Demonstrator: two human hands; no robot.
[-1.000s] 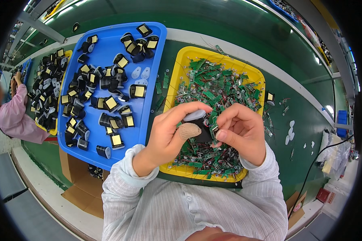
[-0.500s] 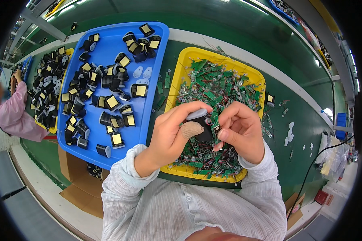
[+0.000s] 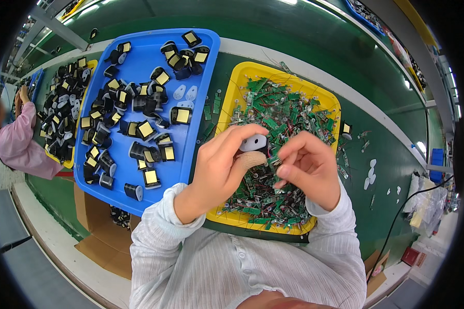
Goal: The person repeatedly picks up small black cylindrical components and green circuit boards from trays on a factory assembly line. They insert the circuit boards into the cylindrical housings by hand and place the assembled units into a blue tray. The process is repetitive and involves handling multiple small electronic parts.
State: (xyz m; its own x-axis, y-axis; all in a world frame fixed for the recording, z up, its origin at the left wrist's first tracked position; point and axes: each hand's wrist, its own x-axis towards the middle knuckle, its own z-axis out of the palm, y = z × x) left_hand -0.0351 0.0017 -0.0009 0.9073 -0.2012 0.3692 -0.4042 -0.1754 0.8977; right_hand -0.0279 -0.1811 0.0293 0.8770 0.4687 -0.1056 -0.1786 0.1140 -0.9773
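My left hand point(image 3: 214, 167), its thumb wrapped in a tan bandage, grips a small black plastic housing. The housing's grey, rounded end cap point(image 3: 254, 143) faces up between thumb and fingertips, and the black body is mostly hidden. Close by, the fingers of my right hand point(image 3: 312, 167) pinch a small green circuit board point(image 3: 274, 159) at the housing's right side. Whether the board has entered the housing cannot be made out. Both hands are above a yellow tray point(image 3: 226, 105) heaped with green circuit boards and thin wires.
On the left, a blue tray point(image 3: 188, 136) carries many black housings with pale yellow pads. Beyond it stands another yellow tray point(image 3: 94, 64) of housings, beside a person in pink point(image 3: 23, 136). White oval pieces point(image 3: 370, 174) lie on the green table point(image 3: 397, 134). An open cardboard box point(image 3: 103, 252) sits below.
My left hand has turned the housing, so its grey cap now faces up and less of the black body shows. The circuit board, still pinched in my right hand, now looks shorter.
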